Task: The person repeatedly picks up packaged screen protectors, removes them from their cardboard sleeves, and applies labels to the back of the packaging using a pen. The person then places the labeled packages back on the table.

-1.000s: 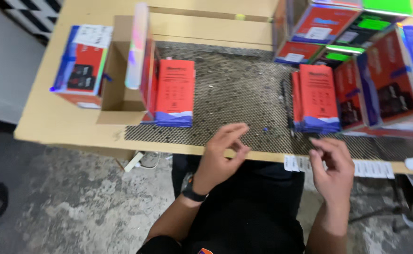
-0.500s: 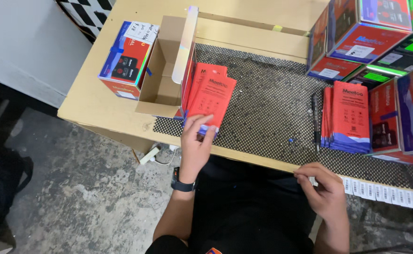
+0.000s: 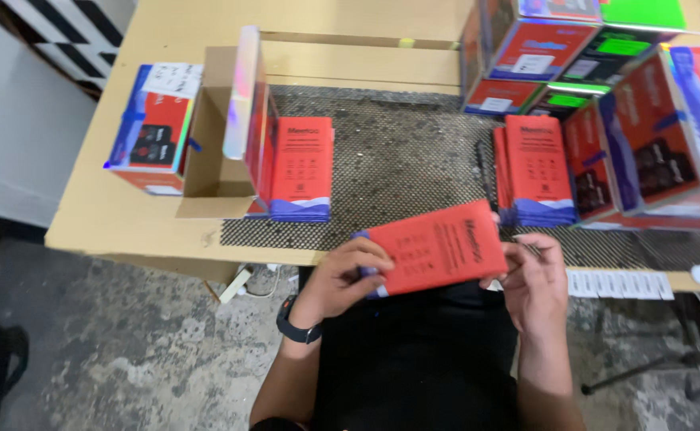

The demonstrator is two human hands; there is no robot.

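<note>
My left hand (image 3: 342, 275) and my right hand (image 3: 535, 281) both grip a flat red packet (image 3: 438, 249) just above the edge of the table (image 3: 126, 215).

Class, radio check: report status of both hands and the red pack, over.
Left hand and right hand both gripping the flat red pack, held above table edge. Nothing in the way.
</note>
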